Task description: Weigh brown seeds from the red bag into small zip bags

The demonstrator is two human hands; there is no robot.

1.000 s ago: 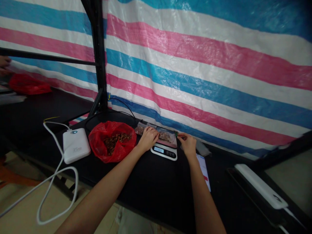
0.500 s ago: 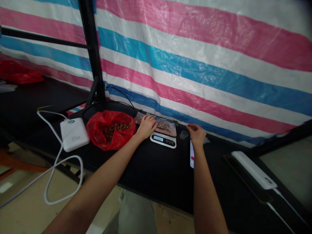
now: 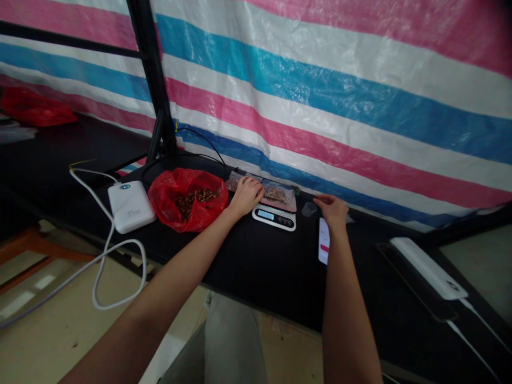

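My left hand [image 3: 248,195] rests palm down by the left side of a small digital scale [image 3: 274,217], its fingers slightly apart and touching the edge of a clear plastic bag [image 3: 278,193] of brown bits that lies on the scale. Another clear bag [image 3: 233,182] is partly hidden behind that hand. My right hand [image 3: 335,209] has its thumb and fingertips drawn together; anything between them is too small to make out. Just left of it lies a small clear plastic cup [image 3: 309,209]. A phone [image 3: 323,242] with its screen lit is partly covered by my right wrist.
An open red plastic bag [image 3: 164,197] of brown nuts or beans sits left of the scale. Beyond it is a white power bank [image 3: 131,207] with a looping white cable [image 3: 108,240]. Another white power bank [image 3: 428,266] lies on a dark device at right. Striped sheeting [image 3: 320,117] hangs behind the table.
The camera view has tilted down slightly, so the table things appear higher and a little to the right. Both hands keep their places beside the scale and the cup.
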